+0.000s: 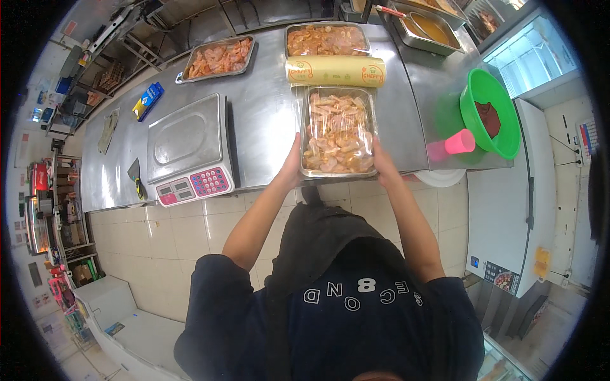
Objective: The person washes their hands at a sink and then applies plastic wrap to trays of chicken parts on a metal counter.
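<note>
A metal tray of raw chicken pieces (339,133) lies at the front edge of the steel table (259,114), with clear plastic film over it. My left hand (291,164) is at the tray's left side and my right hand (384,164) at its right side, so the tray is held between them. Right behind it lies a large roll of cling film (336,71), from which the film seems to run over the tray. Another tray of raw chicken (328,41) stands behind the roll, and a further chicken tray (220,58) is at the back left.
Left of the tray stands a digital scale (190,143), with a scraper (136,178), a blue and yellow box (148,101) and a cloth (108,131) beyond. To the right are a pink cup (460,141), a green basin (507,114) and a steel pan of sauce (429,31) with a ladle.
</note>
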`<state>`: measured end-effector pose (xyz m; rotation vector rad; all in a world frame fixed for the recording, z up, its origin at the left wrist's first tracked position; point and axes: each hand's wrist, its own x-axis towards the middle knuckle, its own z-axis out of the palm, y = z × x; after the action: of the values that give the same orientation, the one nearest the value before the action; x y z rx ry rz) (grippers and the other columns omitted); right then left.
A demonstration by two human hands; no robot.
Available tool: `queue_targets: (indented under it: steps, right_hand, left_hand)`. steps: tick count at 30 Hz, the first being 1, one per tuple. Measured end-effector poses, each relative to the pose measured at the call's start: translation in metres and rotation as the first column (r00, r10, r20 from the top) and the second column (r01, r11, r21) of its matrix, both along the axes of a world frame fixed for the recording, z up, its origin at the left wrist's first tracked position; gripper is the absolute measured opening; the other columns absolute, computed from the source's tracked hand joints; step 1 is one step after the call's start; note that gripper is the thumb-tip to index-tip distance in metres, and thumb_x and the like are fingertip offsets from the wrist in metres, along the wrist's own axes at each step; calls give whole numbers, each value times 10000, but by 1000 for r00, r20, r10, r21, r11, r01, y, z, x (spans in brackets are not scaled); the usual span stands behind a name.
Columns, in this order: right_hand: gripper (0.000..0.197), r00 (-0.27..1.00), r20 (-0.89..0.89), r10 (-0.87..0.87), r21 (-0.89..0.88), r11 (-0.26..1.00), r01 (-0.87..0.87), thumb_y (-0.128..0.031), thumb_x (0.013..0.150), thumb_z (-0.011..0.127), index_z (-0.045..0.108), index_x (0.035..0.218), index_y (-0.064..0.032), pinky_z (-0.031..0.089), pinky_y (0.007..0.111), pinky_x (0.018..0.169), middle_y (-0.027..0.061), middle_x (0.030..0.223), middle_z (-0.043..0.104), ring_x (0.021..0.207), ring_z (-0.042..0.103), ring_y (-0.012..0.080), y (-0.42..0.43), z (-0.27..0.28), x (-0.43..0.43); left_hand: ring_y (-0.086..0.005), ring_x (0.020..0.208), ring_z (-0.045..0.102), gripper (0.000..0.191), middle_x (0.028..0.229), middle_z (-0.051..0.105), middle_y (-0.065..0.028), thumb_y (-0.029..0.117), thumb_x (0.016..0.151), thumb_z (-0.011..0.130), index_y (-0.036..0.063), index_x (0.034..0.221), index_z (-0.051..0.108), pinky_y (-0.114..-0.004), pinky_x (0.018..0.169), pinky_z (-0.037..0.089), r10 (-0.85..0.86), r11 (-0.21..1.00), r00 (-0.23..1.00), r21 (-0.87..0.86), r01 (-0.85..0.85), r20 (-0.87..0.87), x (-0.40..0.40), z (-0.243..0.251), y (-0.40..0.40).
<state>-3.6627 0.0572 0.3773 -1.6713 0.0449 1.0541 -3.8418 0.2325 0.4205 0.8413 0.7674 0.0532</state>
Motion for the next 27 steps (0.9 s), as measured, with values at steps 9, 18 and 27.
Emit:
queue_targets:
  steps: [9,18,27]
  right_hand:
    - [774,990,56,-133,90,988,128,-607,939,343,540,1213,90,351,339,990,207,1256,544,1171,500,253,-22,1,-56]
    - [570,956,281,88,-110,992,-59,-445,913,548,614,1069,99,460,314,782,164,945,669,866,620,217,-73,9,-86]
    - [392,929,365,65,111,987,-113,-305,974,504,635,966,64,453,285,698,75,793,650,769,560,99,-116,123,-116]
  left_hand:
    - [-213,1083,543,797,1183,566,-172,598,959,294,-112,1297,426,-357,943,414,114,971,953,233,-48,-280,-30,-49,-18]
    - [-178,782,563,687,850,623,-160,514,990,288,-78,901,625,-343,724,447,192,862,946,506,-35,-261,-72,-42,-66]
    - [-117,569,368,602,583,423,-12,455,1008,313,8,632,460,-328,521,322,404,793,894,562,-236,-195,-115,56,-129]
